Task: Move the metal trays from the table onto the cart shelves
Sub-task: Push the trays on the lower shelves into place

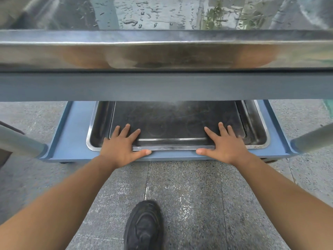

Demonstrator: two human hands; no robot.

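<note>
Down at the lower shelf (pixel 75 134) of the blue cart, both hands were on the job. A flat metal tray (pixel 173 123) lay nested inside a deeper, wider metal tray (pixel 98 130), and that deeper one sat on the shelf with its rim showing on the left, right and front sides. The left hand (pixel 120 148) lay palm down on the near left corner of the flat tray, fingers (pixel 126 130) spread wide across its surface, thumb stretched along the front rim. The right hand (pixel 226 147) mirrored it on the near right corner, fingers splayed flat and the thumb pointing inward along the same rim. Neither hand was curled around anything; both pressed open on the metal.

Up above, the cart's upper shelf (pixel 165 85) crossed the whole view, and on it sat another shiny metal tray (pixel 162 51), its bed beaded with water drops, its front wall mirroring the arms. Grey cart posts (pixel 21 141) angled out at either side. Below, a black shoe (pixel 144 226) stood on the speckled stone floor (pixel 198 204), well back from the shelf.
</note>
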